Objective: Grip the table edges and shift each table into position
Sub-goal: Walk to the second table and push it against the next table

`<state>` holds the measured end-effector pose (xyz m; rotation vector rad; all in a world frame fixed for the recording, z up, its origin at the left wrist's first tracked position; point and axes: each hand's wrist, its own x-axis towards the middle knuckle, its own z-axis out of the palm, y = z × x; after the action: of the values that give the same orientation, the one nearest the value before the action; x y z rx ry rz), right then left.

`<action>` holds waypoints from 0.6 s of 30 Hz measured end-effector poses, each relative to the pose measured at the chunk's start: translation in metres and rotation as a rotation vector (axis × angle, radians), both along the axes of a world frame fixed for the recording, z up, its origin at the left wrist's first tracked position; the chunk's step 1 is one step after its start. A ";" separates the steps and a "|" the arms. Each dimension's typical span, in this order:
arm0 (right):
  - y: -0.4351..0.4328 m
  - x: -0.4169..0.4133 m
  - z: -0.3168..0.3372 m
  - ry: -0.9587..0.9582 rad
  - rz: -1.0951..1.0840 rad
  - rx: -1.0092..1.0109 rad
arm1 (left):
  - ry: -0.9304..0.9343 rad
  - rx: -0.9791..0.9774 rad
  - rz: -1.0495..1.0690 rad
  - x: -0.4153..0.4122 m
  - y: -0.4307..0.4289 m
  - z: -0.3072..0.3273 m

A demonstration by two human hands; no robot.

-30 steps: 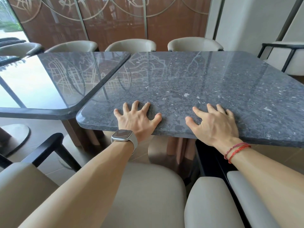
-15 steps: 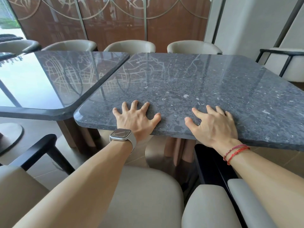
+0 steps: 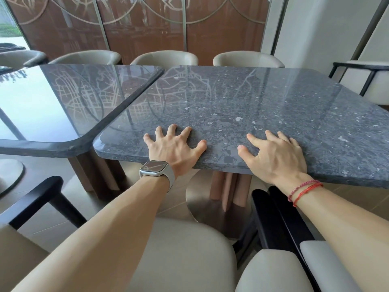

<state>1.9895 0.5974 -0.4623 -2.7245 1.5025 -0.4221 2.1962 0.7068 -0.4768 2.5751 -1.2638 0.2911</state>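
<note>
A grey speckled stone table (image 3: 242, 106) fills the middle and right of the head view. My left hand (image 3: 172, 148), with a watch on the wrist, presses flat on its near edge with fingers spread. My right hand (image 3: 277, 157), red strings at the wrist, lies flat on the same edge a little to the right. A second, glossy dark table (image 3: 52, 102) stands at the left. Its right edge meets the grey table at the far corner, and a narrow wedge-shaped gap opens toward me.
Beige padded chairs (image 3: 185, 260) with black arms sit right below my arms. Three more beige chairs (image 3: 164, 57) line the far side, and another stands at the right (image 3: 370, 81). The grey table's round metal pedestal base (image 3: 212, 205) rests on the floor. A brown patterned screen closes the back.
The grey table's near left corner has swung left toward the glossy table, narrowing the gap between them. Both hands stayed pressed on the near edge.
</note>
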 end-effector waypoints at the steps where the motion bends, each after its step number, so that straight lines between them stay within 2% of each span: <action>1: -0.001 0.001 0.000 0.000 0.001 0.000 | 0.002 0.001 0.000 0.000 -0.001 0.000; 18: -0.004 0.002 0.001 0.010 0.013 0.001 | -0.021 -0.005 0.002 0.003 -0.006 -0.002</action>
<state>1.9919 0.5932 -0.4614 -2.7381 1.4864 -0.4084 2.1997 0.7005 -0.4784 2.5760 -1.2669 0.3221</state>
